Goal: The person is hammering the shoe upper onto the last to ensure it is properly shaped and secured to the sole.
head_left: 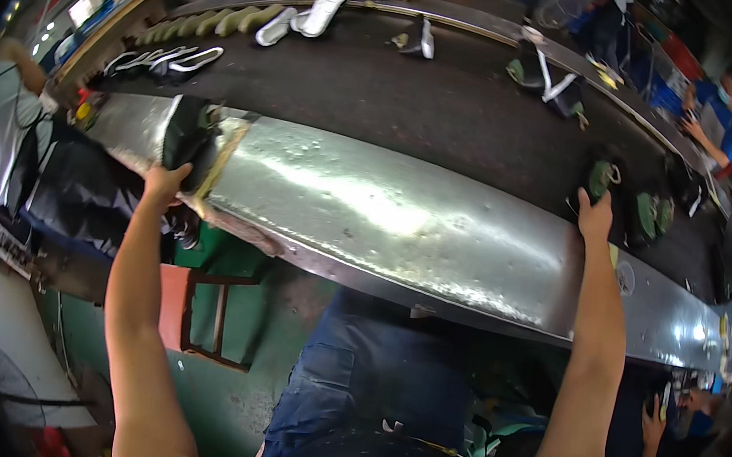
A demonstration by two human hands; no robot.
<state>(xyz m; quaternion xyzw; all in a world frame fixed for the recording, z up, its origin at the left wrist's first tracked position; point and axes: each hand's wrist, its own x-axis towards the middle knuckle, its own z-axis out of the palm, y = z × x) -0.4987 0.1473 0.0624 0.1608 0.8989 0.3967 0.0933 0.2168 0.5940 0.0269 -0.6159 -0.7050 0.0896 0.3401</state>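
At the left end of the metal ledge (360,201), my left hand (167,181) is closed round the end of a black shoe (185,131) with a pale sole edge. My right hand (595,215) reaches past the ledge on the right and grips a dark green and black shoe (601,177) over the dark belt (381,87). Its fingers are partly hidden behind the shoe. Just right of that hand lies another green and black shoe (651,216), apart from it.
Pale green shoe parts (218,21) and white-edged black shoes (178,62) line the belt's far left. More shoes (546,82) lie along its far side. People stand at the far side, left and right. A reddish stool (175,307) stands below the ledge.
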